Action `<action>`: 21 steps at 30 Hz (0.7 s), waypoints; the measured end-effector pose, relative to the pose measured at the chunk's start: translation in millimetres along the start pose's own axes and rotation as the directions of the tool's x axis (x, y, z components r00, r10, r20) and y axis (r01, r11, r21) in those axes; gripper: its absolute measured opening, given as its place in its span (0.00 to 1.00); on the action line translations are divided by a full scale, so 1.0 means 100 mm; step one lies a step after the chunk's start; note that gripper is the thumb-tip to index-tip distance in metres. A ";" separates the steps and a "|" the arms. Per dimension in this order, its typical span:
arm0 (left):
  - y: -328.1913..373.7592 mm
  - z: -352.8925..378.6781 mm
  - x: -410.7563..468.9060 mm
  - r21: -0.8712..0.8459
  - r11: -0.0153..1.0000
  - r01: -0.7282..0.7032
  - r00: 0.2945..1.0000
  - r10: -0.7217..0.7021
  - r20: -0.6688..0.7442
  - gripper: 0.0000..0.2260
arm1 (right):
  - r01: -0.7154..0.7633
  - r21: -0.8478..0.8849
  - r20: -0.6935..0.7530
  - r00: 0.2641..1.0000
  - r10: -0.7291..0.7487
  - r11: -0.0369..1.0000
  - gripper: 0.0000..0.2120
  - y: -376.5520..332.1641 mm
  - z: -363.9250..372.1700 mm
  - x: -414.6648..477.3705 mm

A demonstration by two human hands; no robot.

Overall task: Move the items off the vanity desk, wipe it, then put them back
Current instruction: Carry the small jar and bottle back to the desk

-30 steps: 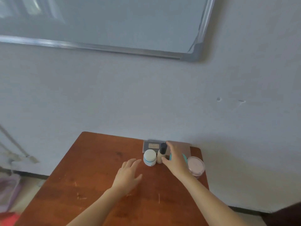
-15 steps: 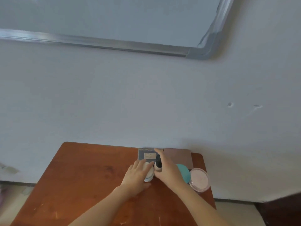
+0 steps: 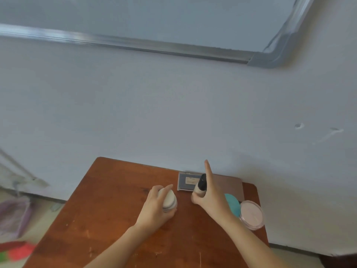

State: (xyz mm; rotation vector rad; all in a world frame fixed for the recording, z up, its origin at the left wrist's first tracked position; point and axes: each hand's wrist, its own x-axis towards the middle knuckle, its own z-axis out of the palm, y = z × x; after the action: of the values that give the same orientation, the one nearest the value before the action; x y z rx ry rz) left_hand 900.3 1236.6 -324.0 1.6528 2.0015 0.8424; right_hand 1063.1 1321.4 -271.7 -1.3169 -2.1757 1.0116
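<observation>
On the brown wooden vanity desk [image 3: 108,215], my left hand [image 3: 154,209] grips a small white jar [image 3: 170,201] from its left side. My right hand [image 3: 210,196] holds a small bottle with a black cap [image 3: 201,185] between thumb and palm, its index finger pointing up. A grey flat box with a label [image 3: 186,181] lies against the wall behind them. A teal sponge [image 3: 232,205] and a round pink-lidded container [image 3: 252,214] sit at the desk's right edge, partly behind my right forearm.
A brownish flat panel [image 3: 228,185] lies next to the grey box by the wall. A framed whiteboard [image 3: 173,22] hangs above. On the floor at the left are a purple bag [image 3: 13,215] and something red [image 3: 19,250].
My left hand reached forward and closed round the white jar. My right hand took hold of the black-capped bottle. The camera shifted, so the desk sits more to the right.
</observation>
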 end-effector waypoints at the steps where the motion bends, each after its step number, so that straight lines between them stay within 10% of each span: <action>1: -0.01 -0.07 -0.05 -0.017 1.000 0.012 1.000 -0.012 -0.026 0.29 | 0.013 0.014 -0.005 1.000 -0.013 1.000 0.49 -0.05 0.00 -0.02; 12: 0.11 -0.48 -0.02 -0.152 0.976 -0.154 0.986 0.143 -0.083 0.27 | -0.123 0.171 -0.170 0.974 0.152 0.978 0.50 -0.64 -0.09 -0.49; 21: 0.15 -0.61 -0.25 -0.288 0.883 -0.370 0.895 0.422 0.146 0.28 | -0.245 0.317 -0.436 0.820 0.371 0.916 0.40 -1.04 0.21 -1.44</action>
State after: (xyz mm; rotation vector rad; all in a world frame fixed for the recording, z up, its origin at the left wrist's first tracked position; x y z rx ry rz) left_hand 876.9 1202.6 -270.3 1.9368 1.3684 0.9740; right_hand 1056.9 1156.6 -203.2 -1.6265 -1.4367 0.8999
